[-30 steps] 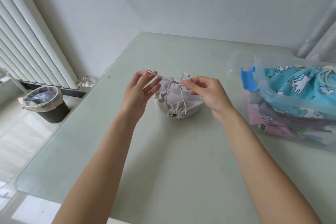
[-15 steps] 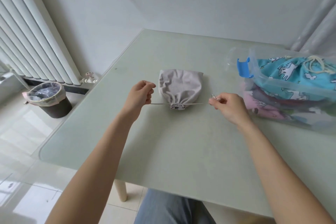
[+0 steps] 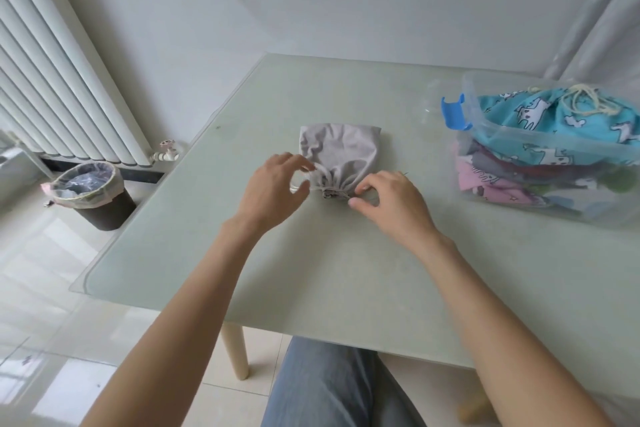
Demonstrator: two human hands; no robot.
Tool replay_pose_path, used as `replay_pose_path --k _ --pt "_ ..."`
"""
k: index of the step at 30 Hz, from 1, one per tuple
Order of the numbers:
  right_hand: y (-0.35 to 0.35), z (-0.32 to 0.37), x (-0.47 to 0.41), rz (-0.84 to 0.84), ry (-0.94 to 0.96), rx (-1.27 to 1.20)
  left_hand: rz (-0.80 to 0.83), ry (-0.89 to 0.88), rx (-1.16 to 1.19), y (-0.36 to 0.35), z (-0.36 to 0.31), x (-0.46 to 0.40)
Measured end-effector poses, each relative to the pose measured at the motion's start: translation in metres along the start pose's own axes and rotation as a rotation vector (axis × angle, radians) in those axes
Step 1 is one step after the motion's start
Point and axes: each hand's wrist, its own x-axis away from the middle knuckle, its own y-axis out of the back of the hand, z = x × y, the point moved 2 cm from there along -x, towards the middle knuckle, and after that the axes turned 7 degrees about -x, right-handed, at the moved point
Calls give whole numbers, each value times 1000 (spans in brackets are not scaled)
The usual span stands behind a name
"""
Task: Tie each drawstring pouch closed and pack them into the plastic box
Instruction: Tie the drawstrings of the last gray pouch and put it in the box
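- Grey, soft and wrinkled, the one pouch (image 3: 337,152) on the table lies flat near the middle of the pale green glass-topped table (image 3: 346,270), its gathered mouth turned toward the near edge.
- Thin pale drawstring (image 3: 313,180) runs across that puckered mouth; a loop of it curves out on the left side.
- Left hand (image 3: 273,192) sits just left of the mouth, fingers curled with the cord loop passing among them; the fingertips blur, so which fingers pinch it is hard to make out.
- Right hand (image 3: 388,199) sits just right of the mouth, thumb and forefinger bent together at the cord end, holding it in a narrow pinch; the cord itself is mostly hidden under the fingers.
- Clear plastic box (image 3: 540,180) stands at the right of the table, well apart from the grey pouch, its right side cut off by the frame; a blue latch (image 3: 455,113) clips its left end.
- Turquoise printed pouch (image 3: 554,121) with a cream cord lies on top inside; below it are folded layers in pink, grey and dark red, too pressed together to count.
- One round dark bin (image 3: 91,194) with a plastic liner stands on the tiled floor at left, beside a white ribbed radiator (image 3: 52,80).
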Motion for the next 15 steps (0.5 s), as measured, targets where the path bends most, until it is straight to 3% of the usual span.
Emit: replay_pose_path --k 2,4,7,9,15 --pt "-12 2 -4 38 1 80 135 3 44 -9 -3 2" --pt "-14 -1 -7 6 20 51 169 46 70 -15 -1 3" --pt "-10 -4 -7 -6 60 -124 126 113 114 -15 5 2" --pt "-4 -4 -7 -34 -12 -237 99 128 138 -11 8 1" --pt "11 -17 -11 -39 -159 -153 56 98 -28 -1 19 2"
